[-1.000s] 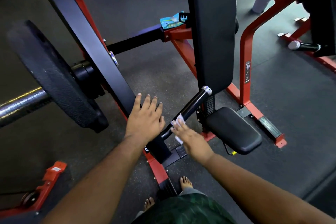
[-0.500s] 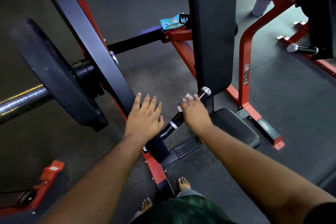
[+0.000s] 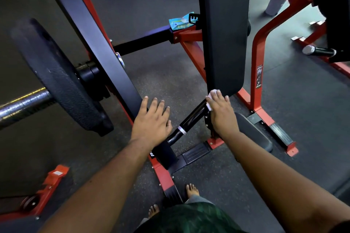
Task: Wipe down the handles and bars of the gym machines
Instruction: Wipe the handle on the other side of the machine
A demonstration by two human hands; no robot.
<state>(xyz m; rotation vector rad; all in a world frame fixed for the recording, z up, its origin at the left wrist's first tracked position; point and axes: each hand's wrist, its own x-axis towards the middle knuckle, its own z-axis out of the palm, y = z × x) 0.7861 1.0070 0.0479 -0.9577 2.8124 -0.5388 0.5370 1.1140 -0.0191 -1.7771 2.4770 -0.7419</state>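
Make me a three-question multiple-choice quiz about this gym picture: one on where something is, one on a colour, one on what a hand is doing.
1. Where does the blue packet lie?
A. On the floor by the feet
B. On the red frame beside the back pad
C. On the seat pad

2. What colour is the cloth at the handle?
A. White
B. Green
C. Black

3. What is the left hand doing?
A. Gripping the weight plate
B. Holding a bottle
C. Resting flat, fingers straight, on the black arm of the machine

Answers:
1. B: the packet sits on the red frame next to the back pad.
2. A: white shows under the right hand at the top of the black handle.
3. C: the fingers lie spread and hold nothing.
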